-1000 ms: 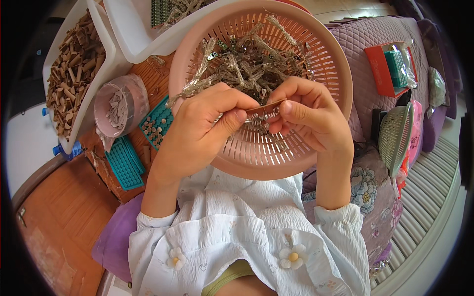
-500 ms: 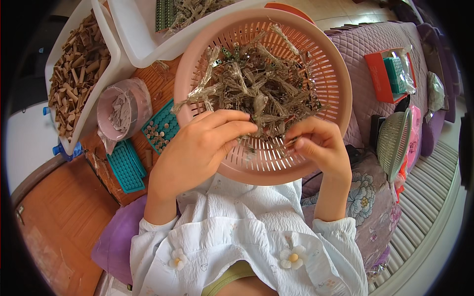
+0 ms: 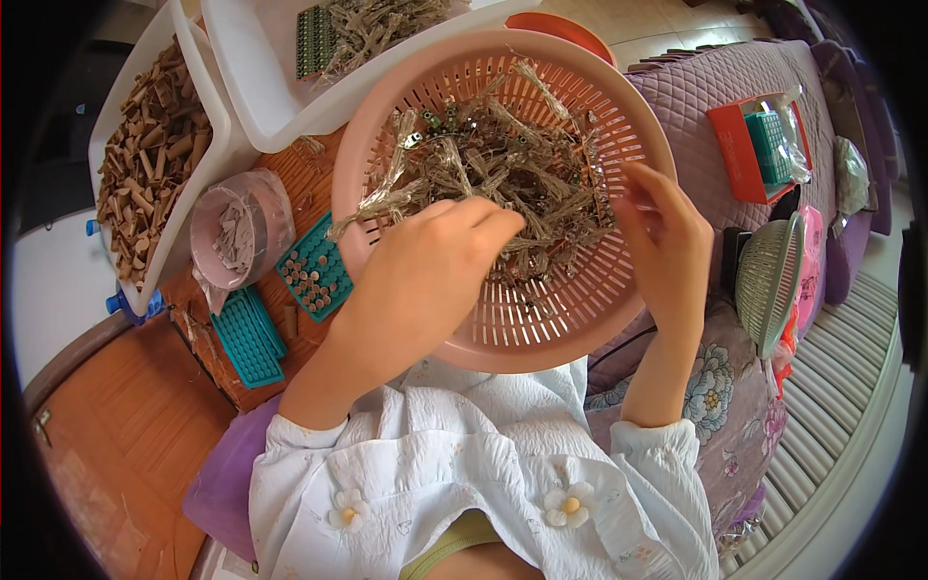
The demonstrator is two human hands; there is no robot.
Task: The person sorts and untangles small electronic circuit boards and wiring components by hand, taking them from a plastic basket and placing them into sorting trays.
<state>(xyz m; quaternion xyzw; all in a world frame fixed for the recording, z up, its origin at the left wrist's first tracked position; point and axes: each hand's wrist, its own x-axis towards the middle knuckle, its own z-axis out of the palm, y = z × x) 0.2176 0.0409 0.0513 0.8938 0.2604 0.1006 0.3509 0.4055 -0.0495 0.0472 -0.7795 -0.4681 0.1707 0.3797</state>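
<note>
A round pink slotted plastic basket [image 3: 522, 360] sits in front of me, above my lap. In it lies a tangled heap of silvery, thin wire bundles [image 3: 541, 184], some with small green circuit pieces. My left hand [image 3: 420, 280] reaches over the basket's near left part, fingers bent together with their tips at the heap. The fingers hide whatever is between them. At the basket's right side my right hand [image 3: 672, 242] is raised, fingers curled toward the thumb beside the heap's right edge. What it pinches, if anything, cannot be made out.
Left of the basket are a white bin [image 3: 220, 106] of brown tube pieces, a pink tub [image 3: 211, 261] with pale scraps, and teal trays [image 3: 249, 338]. A white tray [image 3: 266, 121] with wire bundles stands behind. On the right are a red box [image 3: 735, 155] and a metal strainer [image 3: 770, 280].
My hands have moved apart: the right went up and rightward to the basket's side, the left shifted slightly right over the heap. The basket moved slightly left and down in view.
</note>
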